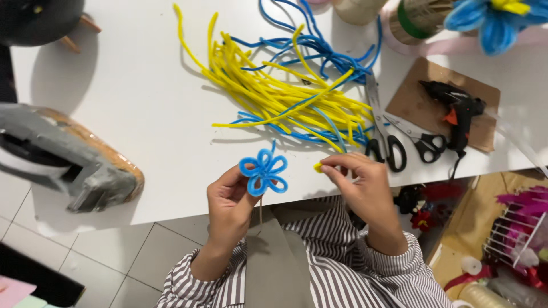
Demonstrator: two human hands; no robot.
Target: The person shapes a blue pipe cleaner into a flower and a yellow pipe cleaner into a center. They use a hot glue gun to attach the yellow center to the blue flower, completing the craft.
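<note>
My left hand point(228, 201) holds a blue pipe-cleaner flower point(264, 170) with looped petals on a thin wooden stick, just over the white table's front edge point(142, 114). My right hand point(357, 179) pinches a small yellow fuzzy piece point(317, 166) between thumb and fingers, a short way right of the flower. Behind both hands lies a tangle of yellow pipe cleaners point(274, 91) mixed with blue ones point(319, 48).
Two pairs of black-handled scissors point(383, 134) point(422, 140) lie right of the pile. A black glue gun point(456, 111) rests on a cardboard sheet point(419, 102). A grey taped object point(63, 154) sits at the left. A finished blue flower point(494, 20) and spools stand at the back right.
</note>
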